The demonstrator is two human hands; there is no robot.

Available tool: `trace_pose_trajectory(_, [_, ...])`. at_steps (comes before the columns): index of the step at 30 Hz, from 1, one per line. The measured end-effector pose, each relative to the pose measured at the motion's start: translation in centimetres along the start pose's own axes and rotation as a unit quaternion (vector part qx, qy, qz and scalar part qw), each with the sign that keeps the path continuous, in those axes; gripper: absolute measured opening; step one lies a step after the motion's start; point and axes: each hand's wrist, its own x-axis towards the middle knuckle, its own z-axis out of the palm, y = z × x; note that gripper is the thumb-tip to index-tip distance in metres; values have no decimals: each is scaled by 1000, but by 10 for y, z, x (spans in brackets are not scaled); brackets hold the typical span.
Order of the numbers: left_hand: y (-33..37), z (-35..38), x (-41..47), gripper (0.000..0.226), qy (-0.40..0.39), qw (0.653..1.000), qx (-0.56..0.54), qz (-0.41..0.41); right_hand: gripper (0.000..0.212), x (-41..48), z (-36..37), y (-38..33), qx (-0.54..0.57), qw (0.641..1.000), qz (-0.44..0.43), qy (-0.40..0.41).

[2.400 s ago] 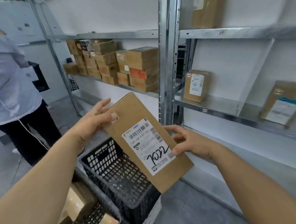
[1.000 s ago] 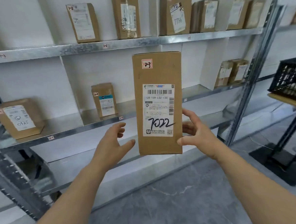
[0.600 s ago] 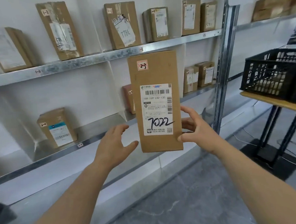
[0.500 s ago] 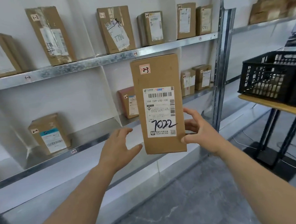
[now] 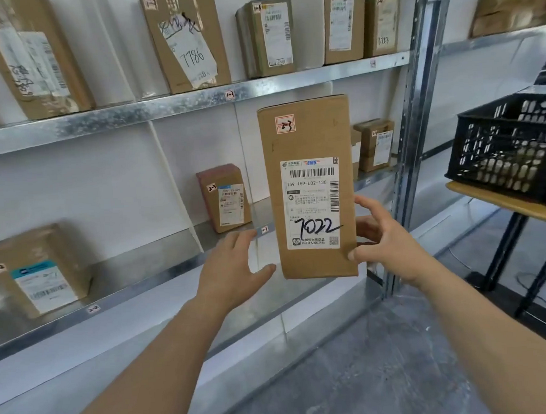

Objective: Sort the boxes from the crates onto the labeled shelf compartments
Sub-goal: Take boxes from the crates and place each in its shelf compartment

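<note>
- Since a moment ago the tall box [image 5: 305,133] has gone from lying tilted over a crate to standing up straight in front of the shelves. The left hand [image 5: 234,271] has let go of it.
- Far left, a brown box [image 5: 35,272] with a blue and white label sits on the middle shelf [image 5: 141,282]. Its little tag reads 2-2.
- Above it, more boxes stand in a row on the top shelf [image 5: 161,108]. One of them, the 7786 box [image 5: 186,41], has that number written on its label.
- The left hand is open with its fingers spread. It hovers just beside the bottom left corner of the tall box, with a small gap between them.
- Behind that hand, a small box [image 5: 224,197] stands on the middle shelf, in the next compartment. Its tag looks like 2-3.
- The tall box is up in the air in front of that compartment, not on any shelf. Its white label has 7022 written on it, and a red tag near its top reads 2-3.
- The right hand [image 5: 384,247] grips the bottom right of the tall box, thumb on the front and fingers curled round the side.
- A metal post [image 5: 415,132] stands just right of the hands.
- Far right, a black crate [image 5: 506,148] sits on a wooden surface [image 5: 504,205].
</note>
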Motion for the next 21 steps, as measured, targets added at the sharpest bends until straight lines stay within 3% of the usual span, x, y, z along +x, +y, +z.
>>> trace_pose_trajectory(11, [-46, 56, 146, 68, 10, 1000, 14, -9, 90, 167, -10, 28, -33, 999, 1, -20])
trace_pose_trajectory(21, [-74, 85, 217, 73, 7, 999, 41, -33, 94, 261, -11, 63, -61, 996, 32, -53])
